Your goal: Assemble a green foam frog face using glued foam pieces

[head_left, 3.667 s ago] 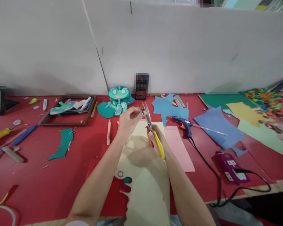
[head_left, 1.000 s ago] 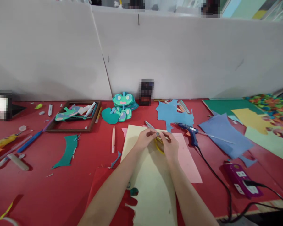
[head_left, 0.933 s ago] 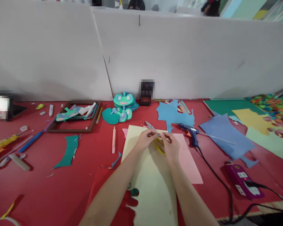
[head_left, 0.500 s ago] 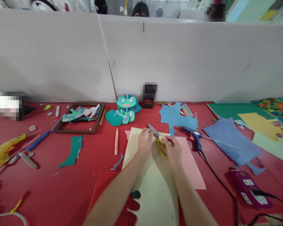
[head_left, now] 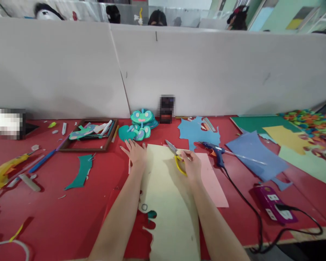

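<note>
My left hand (head_left: 137, 156) is spread over the left edge of a long cream sheet (head_left: 165, 188), partly covering a pale orange marker (head_left: 129, 166). Its fingertips reach toward teal cut-out pieces (head_left: 139, 132). Over the sheet's right side, my right hand (head_left: 192, 163) pinches a small cream piece (head_left: 178, 152) at its fingertips. Scissors (head_left: 171, 146) with yellow handles are right beside those fingers, blades pointing up and left; whether the hand touches them too I cannot tell. The sheet's lower left edge is cut wavy. Pink paper (head_left: 213, 183) lies partly under it.
Right of my right hand lie a blue glue gun (head_left: 217, 152), blue scraps (head_left: 199, 132), and a purple power strip (head_left: 273, 204) with a black cord. Leftward are a brown frame (head_left: 84, 149), a teal scrap (head_left: 81, 174) and a yellow glue gun (head_left: 9, 170). A white partition (head_left: 192, 72) stands behind.
My left hand has left the scissors and small cream piece, moving left to the sheet's edge with fingers spread. My right hand stays beside the scissors. The view has shifted slightly.
</note>
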Demonstrator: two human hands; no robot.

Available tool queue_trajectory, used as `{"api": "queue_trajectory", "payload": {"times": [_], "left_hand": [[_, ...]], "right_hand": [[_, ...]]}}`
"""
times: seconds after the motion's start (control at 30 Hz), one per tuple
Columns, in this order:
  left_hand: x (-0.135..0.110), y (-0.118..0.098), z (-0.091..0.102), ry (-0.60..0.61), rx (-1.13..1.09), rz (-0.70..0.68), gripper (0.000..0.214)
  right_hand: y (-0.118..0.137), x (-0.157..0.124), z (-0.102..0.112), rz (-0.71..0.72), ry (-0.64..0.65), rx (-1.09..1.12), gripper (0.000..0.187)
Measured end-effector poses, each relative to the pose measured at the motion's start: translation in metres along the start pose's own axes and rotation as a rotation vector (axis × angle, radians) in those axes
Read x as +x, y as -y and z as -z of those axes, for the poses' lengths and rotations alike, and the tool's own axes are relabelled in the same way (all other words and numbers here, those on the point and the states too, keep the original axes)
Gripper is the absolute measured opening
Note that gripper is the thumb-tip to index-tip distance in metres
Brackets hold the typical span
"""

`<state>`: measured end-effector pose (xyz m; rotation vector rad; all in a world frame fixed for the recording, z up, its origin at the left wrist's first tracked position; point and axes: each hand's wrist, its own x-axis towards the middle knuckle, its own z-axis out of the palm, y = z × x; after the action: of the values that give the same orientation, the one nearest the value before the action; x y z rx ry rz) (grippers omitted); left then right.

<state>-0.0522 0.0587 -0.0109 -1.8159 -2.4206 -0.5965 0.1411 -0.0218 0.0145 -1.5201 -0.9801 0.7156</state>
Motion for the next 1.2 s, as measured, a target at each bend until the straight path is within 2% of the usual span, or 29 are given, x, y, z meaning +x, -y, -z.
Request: {"api": "queue_trajectory", "payload": {"times": [0.43, 0.63, 0.77, 0.83, 0.9, 0.97, 1.1, 1.2], "left_hand": [[0.000, -0.013, 0.021, -0.074, -0.138, 0.028, 0.058], [-0.005, -0.024, 0.061, -0.203, -0.260, -0.101, 0.054], [-0.021, -0.027, 0.093, -0.210, -0.524, -0.287, 0.051], [-0.032, -0.026, 0.105, -0.151, -0.739, -0.302, 0.048], [-0.042, -0.022, 0.110, -0.064, -0.983, -0.243, 0.043], [-0.051, -0.017, 0.107, 0.077, -1.224, -0.153, 0.040], [-0.068, -0.006, 0.084, 0.369, -1.535, 0.088, 0.039], [-0.079, 0.002, 0.061, 0.422, -1.530, 0.244, 0.038]], "right_hand": [[0.003, 0.003, 0.000, -0.055, -0.002, 0.066, 0.032], [0.011, 0.000, 0.002, -0.056, -0.007, 0.079, 0.032], [0.009, 0.000, 0.002, -0.046, 0.007, 0.087, 0.033], [0.006, 0.001, 0.002, -0.034, -0.001, 0.111, 0.034], [0.003, 0.001, 0.003, -0.038, 0.002, 0.160, 0.033], [0.001, 0.001, 0.003, -0.065, 0.026, 0.247, 0.033], [0.001, 0.002, 0.004, -0.112, 0.052, 0.459, 0.028], [-0.001, 0.005, 0.002, -0.144, 0.052, 0.529, 0.025]]}}
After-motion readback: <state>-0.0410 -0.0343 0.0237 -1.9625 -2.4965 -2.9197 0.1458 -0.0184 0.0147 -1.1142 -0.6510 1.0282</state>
